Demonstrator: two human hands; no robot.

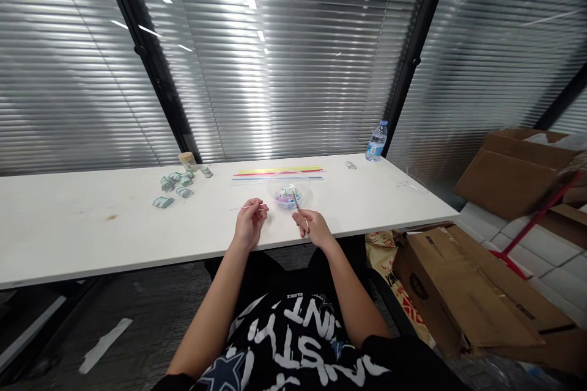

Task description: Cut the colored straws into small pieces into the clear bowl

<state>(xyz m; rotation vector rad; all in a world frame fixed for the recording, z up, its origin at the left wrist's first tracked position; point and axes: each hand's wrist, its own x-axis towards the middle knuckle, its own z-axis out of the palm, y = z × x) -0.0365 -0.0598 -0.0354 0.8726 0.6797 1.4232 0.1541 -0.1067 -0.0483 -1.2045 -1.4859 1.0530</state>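
My left hand point(251, 219) pinches a thin pale pink strip point(271, 202) at the near side of a clear bowl. In my right hand point(312, 225) is a pair of scissors point(297, 205), its blades pointing up over the bowl. The clear round bowl point(302, 181) holds small blue, purple and white pieces point(287, 197). Behind the bowl lie long thin strips, a yellow one point(284, 169), a red one point(247, 174) and a blue one point(247, 179), side by side across the white table.
On the white table point(92, 226), several small clear jars point(163, 201) lie left beside a wooden-lidded jar point(187, 160). A small clear item point(350, 165) and a water bottle point(376, 143) are at the right. Cardboard boxes point(468, 287) stand on the floor beyond the table's right end.
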